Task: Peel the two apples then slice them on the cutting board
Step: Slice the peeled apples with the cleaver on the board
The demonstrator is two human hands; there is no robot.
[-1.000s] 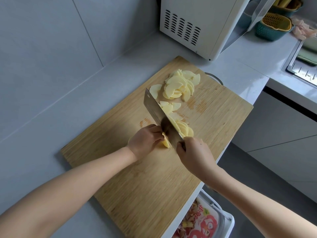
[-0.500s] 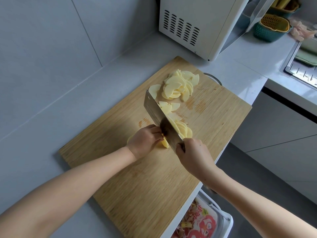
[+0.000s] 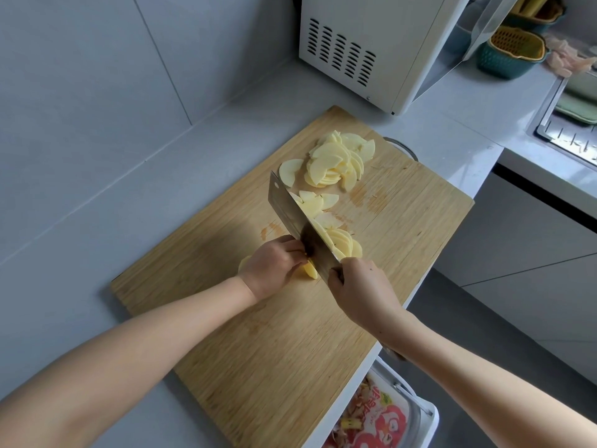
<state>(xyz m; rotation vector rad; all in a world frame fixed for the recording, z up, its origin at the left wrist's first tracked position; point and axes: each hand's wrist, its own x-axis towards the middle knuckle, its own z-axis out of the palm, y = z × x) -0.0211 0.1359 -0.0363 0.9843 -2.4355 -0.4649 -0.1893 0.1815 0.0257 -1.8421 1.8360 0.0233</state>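
- The left hand (image 3: 271, 270) — fingers curled, grip closed over the unsliced apple piece (image 3: 310, 270) — holds it down mid-way along the cutting board (image 3: 290, 367).
- The right hand (image 3: 361, 292) has its grip wrapped round the handle of the cleaver (image 3: 290, 215) — the blade stands against the left knuckles.
- Cut apple slices (image 3: 332, 163) lie beside the blade and in a heap at the board's far end.
- The board lies on a grey worktop (image 3: 161, 176).

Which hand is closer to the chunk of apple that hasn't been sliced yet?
Left. The left hand lies on top of the apple chunk, holding it down. The right hand grips the cleaver by its handle, just across the blade.
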